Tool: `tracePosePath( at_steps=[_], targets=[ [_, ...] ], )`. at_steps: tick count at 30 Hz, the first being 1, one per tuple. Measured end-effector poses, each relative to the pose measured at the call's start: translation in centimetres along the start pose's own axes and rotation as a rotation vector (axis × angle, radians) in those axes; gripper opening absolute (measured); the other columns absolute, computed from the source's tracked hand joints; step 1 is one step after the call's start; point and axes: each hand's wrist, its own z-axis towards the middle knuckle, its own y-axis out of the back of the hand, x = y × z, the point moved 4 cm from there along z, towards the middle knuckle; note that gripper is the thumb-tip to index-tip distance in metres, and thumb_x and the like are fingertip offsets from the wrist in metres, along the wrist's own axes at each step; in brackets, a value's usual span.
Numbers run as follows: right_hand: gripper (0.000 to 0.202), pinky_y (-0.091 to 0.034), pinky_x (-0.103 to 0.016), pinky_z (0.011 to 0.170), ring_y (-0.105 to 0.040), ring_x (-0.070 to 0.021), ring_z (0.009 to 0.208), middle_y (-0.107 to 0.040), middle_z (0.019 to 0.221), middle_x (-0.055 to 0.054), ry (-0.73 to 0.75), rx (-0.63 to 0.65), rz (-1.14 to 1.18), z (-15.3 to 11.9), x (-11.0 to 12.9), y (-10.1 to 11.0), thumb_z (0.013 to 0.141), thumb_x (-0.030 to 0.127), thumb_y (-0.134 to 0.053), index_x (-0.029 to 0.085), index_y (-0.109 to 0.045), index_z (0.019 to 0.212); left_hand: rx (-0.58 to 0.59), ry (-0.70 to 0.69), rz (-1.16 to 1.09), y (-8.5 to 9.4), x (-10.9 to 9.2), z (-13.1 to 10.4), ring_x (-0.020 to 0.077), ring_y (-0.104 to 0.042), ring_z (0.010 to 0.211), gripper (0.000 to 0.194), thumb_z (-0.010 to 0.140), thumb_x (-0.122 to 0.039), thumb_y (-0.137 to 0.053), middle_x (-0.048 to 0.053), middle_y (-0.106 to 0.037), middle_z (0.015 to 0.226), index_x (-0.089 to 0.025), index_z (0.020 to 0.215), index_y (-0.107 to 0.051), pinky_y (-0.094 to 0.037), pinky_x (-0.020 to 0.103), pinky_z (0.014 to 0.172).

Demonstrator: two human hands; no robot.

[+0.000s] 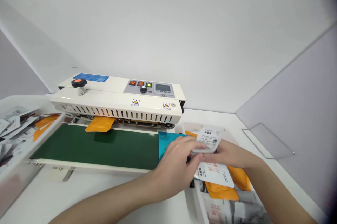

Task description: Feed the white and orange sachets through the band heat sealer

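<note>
A small white printed pouch (209,139) is held up at the right end of the sealing machine. My right hand (226,154) grips it from the right, its fingers partly hidden behind it. From the left, my left hand (176,168) has its index finger and thumb closed on the lower edge of the same pouch. Under both hands is a bin of pouches, with a white pouch with red print (217,174) on top. An orange pouch (100,124) sits at the machine's sealing slot, hanging out over the green conveyor belt (126,148).
The cream band sealer (118,101) has lit switches and a black knob (79,83). A blue plate (165,141) adjoins the belt. The right bin (201,203) holds orange and white pouches; a left bin (15,185) holds more. A wire frame (268,141) is at right.
</note>
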Motion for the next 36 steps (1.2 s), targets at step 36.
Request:
tracePosePath(
  at_steps=[36],
  targets=[
    [0.031, -0.053, -0.038, 0.077, -0.066, -0.0276, 0.091, -0.071, 0.104, -0.008, -0.072, -0.467, -0.251, 1.5, -5.3, 5.6, 0.079, 0.043, -0.061, 0.02, -0.064, 0.101, -0.05, 0.636, -0.667, 1.2, 3.0, -1.5, 0.0187, -0.066, 0.094, 0.044, 0.083, -0.024, -0.063, 0.01, -0.069, 0.097, -0.018, 0.124, -0.051, -0.046, 0.034, 0.088]
  ],
)
